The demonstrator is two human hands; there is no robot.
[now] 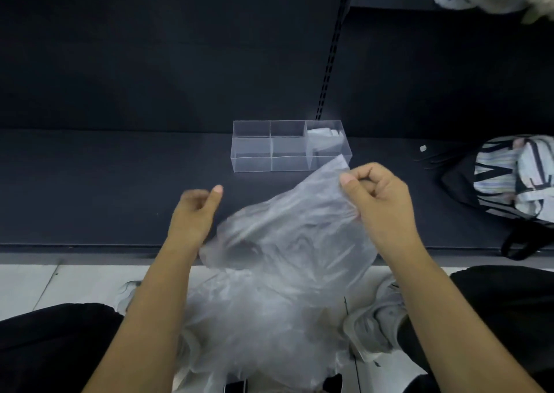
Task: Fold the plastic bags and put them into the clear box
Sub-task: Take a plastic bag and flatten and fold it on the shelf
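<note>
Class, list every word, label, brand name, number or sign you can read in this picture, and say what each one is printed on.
No text here can be read with certainty.
striped bag: bold black shapes that may be letters, too creased and cut off to read.
plastic bag, pinched by the right hand: no print shows.
clear box: no label or marking shows.
</note>
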